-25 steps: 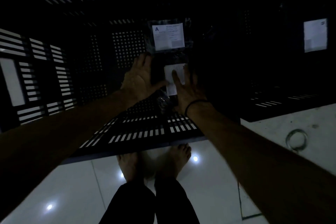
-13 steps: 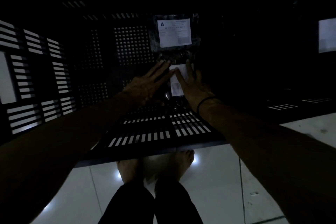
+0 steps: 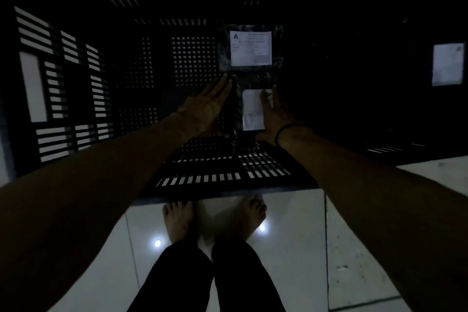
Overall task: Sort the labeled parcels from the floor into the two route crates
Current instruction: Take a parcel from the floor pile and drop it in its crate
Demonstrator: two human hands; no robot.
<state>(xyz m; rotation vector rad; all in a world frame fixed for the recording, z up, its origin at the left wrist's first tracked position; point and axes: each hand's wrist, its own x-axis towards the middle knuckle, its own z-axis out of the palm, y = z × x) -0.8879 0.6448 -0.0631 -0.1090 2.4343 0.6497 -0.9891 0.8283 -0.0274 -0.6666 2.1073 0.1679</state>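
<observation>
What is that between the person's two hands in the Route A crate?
A dark parcel with a white label, flanked by the left hand and right hand, in the head view.

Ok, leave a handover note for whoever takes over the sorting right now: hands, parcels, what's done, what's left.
Left hand: open, straight fingers against the left edge of the black plastic parcel with a white label.
Right hand: open, fingers flat along that parcel's right edge.
It is inside the black slotted plastic crate signed ROUTE A, in front of a black parcel labelled A.
The dark crate on the right holds a white-labelled parcel.
Done: two parcels crated.
Left: release this one. No floor parcels in view.
</observation>
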